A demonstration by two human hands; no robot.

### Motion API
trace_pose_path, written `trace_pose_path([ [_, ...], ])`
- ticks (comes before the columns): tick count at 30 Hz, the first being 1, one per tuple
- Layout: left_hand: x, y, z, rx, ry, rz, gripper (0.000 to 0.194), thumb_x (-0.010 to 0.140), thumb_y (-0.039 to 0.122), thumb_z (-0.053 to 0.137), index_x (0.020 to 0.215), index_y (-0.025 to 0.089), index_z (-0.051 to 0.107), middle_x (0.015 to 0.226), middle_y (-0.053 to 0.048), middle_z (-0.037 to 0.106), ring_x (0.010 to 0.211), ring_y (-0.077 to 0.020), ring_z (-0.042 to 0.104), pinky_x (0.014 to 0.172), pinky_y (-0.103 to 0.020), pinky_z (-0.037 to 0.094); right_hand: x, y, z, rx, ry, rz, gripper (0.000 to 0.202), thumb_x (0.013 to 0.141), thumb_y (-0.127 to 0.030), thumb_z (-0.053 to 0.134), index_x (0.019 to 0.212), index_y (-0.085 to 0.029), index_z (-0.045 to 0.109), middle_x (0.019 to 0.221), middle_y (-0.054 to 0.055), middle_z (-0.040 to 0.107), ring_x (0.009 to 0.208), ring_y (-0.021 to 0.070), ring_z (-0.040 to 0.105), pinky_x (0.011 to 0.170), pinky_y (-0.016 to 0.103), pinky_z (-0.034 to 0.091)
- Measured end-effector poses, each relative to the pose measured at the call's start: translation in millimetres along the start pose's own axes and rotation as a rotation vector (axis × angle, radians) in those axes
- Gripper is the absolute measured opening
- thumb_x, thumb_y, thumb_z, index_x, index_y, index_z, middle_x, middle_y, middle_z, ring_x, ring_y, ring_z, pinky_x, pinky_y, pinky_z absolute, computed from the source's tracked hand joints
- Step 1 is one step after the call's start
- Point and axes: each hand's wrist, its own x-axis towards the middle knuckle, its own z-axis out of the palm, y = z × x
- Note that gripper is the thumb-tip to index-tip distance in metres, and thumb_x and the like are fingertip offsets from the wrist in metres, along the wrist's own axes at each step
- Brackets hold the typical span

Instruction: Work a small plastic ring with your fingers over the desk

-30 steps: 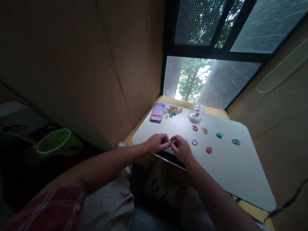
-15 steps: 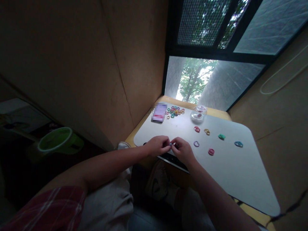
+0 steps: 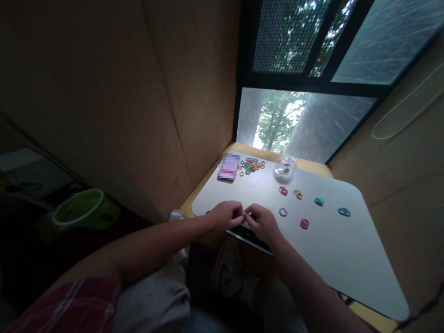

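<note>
My left hand (image 3: 229,215) and my right hand (image 3: 261,222) meet at the table's near edge, fingertips pinched together. Between them is a small light-blue band (image 3: 244,213), mostly hidden by the fingers; it looks like a hair tie. To the right of my hands lie a lilac hair tie (image 3: 280,212) and a small stack of pink hair ties (image 3: 304,223). Beyond these, red hair ties (image 3: 283,190), yellow ones (image 3: 298,194), green ones (image 3: 319,201) and blue ones (image 3: 344,212) lie in separate groups.
A mixed pile of coloured hair ties (image 3: 252,165) lies at the back left of the white table (image 3: 340,249), beside a blurred phone-like rectangle (image 3: 229,167). A clear round plastic container (image 3: 283,173) stands near the window. On the left is a green bin (image 3: 79,210).
Both hands keep their pinch on the light-blue band and have barely shifted. The whole view has tipped slightly, so the table sits a little lower.
</note>
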Motion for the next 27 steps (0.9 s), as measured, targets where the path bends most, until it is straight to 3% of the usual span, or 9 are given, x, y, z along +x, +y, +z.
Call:
trace_pose_path([
  [4,-0.1,0.9,-1.0,-0.008,-0.002,-0.019,0.008,0.079,0.025,0.059,0.077,0.017,0.059,0.070,0.001,0.060,0.063,-0.0112,0.051,0.058,-0.022,0.035,-1.4,0.9,1.2,0.064,0.018,0.027,0.011,0.080,-0.022,0.057,0.087,-0.020,0.064,0.061,-0.003,0.058,0.054,0.0124,0.050,0.053,0.023,0.037],
  [9,-1.1,0.7,-1.2,-0.009,-0.005,-0.010,0.007,0.077,0.024,0.060,0.077,0.017,0.060,0.069,0.002,0.060,0.062,-0.0111,0.051,0.058,-0.022,0.035,-2.0,2.0,1.5,0.077,0.004,0.022,0.005,0.079,-0.023,0.057,0.081,-0.021,0.061,0.057,-0.004,0.052,0.051,0.0118,0.047,0.050,0.023,0.035],
  [27,0.1,1.8,-2.3,0.001,-0.012,-0.035,0.006,0.077,0.023,0.060,0.076,0.017,0.060,0.069,0.001,0.061,0.064,-0.0118,0.051,0.059,-0.022,0.035,-1.6,1.9,1.6,0.116,-0.019,-0.020,0.007,0.079,-0.020,0.057,0.083,-0.019,0.063,0.067,-0.001,0.060,0.058,0.0123,0.052,0.055,0.023,0.040],
])
